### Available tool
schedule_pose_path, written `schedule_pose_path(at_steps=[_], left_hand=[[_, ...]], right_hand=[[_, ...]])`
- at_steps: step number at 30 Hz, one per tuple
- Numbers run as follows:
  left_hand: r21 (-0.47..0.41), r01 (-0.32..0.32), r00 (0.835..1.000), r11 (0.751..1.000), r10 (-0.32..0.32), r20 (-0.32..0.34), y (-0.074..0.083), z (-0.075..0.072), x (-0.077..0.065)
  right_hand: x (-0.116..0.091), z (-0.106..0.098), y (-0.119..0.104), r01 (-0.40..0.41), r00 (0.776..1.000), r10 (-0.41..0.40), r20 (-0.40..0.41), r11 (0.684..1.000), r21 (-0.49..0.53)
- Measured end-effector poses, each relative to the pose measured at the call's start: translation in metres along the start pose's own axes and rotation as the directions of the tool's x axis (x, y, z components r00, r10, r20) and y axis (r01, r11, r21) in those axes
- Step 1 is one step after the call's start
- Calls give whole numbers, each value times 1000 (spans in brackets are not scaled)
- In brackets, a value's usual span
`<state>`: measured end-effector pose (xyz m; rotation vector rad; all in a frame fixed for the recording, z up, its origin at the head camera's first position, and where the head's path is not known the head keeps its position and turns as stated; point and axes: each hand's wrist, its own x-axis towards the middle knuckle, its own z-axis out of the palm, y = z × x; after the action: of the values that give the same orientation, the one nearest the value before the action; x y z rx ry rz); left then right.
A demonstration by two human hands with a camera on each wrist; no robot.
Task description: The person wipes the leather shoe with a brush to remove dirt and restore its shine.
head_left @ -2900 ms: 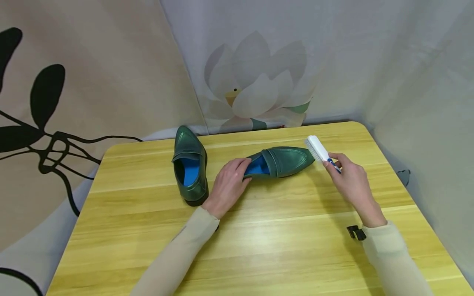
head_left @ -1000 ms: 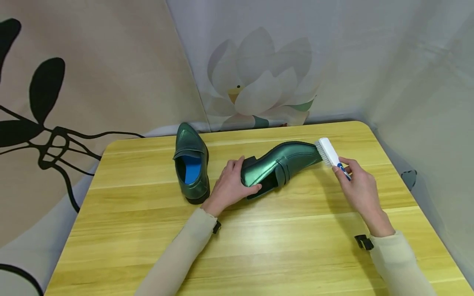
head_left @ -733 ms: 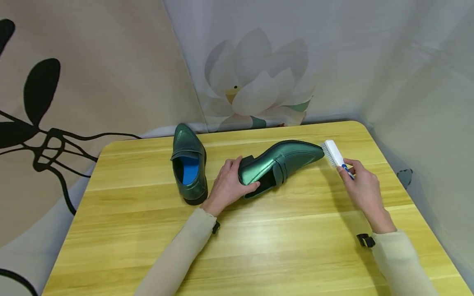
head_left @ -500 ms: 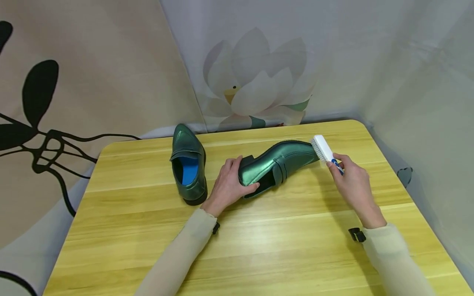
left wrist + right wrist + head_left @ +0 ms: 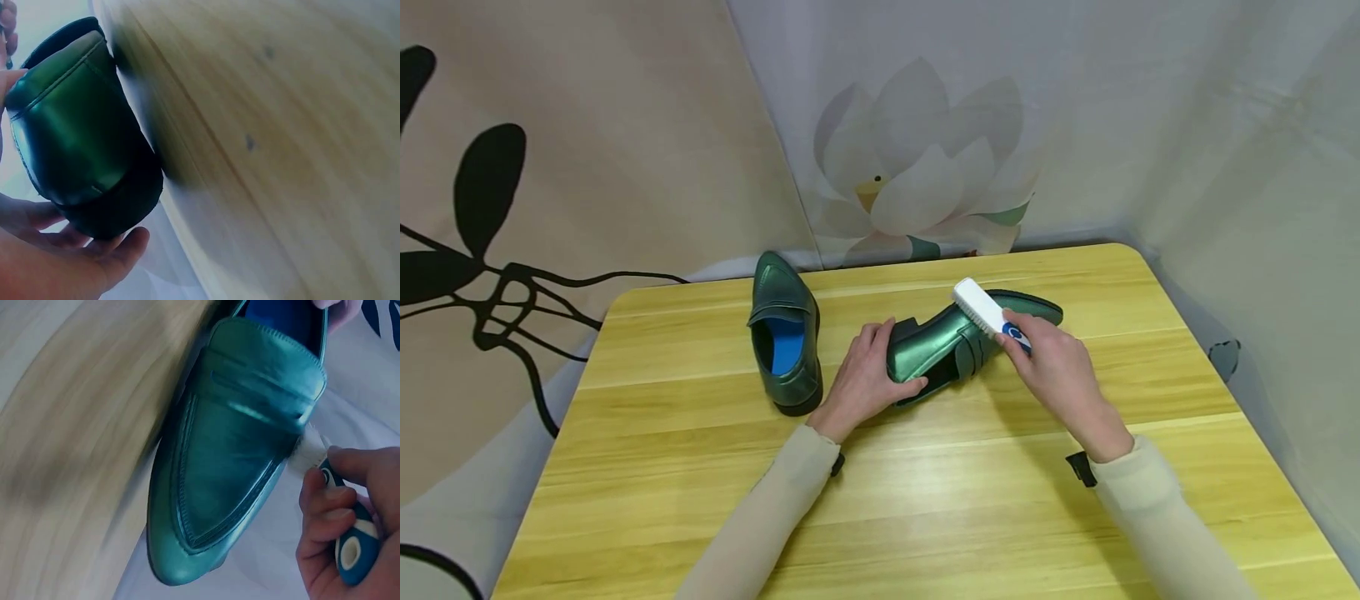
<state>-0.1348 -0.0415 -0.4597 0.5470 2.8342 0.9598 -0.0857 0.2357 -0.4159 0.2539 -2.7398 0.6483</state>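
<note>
A metallic green loafer (image 5: 925, 347) lies tipped on its side in the head view, toe pointing right. My left hand (image 5: 863, 379) grips it round the heel, thumb at the shoe's opening. In the left wrist view the fingers (image 5: 128, 253) curl beneath the heel of the loafer (image 5: 81, 131). My right hand (image 5: 1060, 371) holds a white brush (image 5: 979, 305) by its blue-and-white handle (image 5: 357, 553). Its bristles meet the upturned side of the loafer near the strap. The second green loafer (image 5: 784, 333), with a blue insole, stands upright left of my left hand.
Both shoes are on a light wooden table (image 5: 925, 517) with rounded far corners. Behind it hangs a pale curtain (image 5: 1075, 125) with a flower print. Black leaf shapes (image 5: 490, 187) show at the far left.
The loafer in my left hand was turned from sole-down onto its side. The brush went from the toe, slightly right, then left along the shoe's side to the strap. The other loafer stayed put.
</note>
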Motion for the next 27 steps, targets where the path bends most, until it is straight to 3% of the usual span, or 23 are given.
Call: schedule_pose_path(at_steps=[5, 12, 16, 21, 27], left_hand=[[-32, 15, 1000, 999, -14, 22, -1, 0, -1], [-59, 25, 999, 998, -23, 35, -4, -2, -2], [-59, 33, 999, 998, -31, 36, -4, -3, -2], [-62, 26, 999, 998, -24, 33, -3, -3, -3], [-64, 28, 999, 998, -27, 27, -2, -1, -4]], right_hand=[[-3, -5, 4, -24, 1000, 23, -20, 999, -30], [-12, -21, 36, -153, 986, 148, -75, 987, -55], [-17, -26, 49, -187, 980, 182, -81, 980, -67], [-13, -25, 45, -138, 989, 131, -69, 985, -106], [0, -15, 23, 24, 996, -35, -81, 991, -133]])
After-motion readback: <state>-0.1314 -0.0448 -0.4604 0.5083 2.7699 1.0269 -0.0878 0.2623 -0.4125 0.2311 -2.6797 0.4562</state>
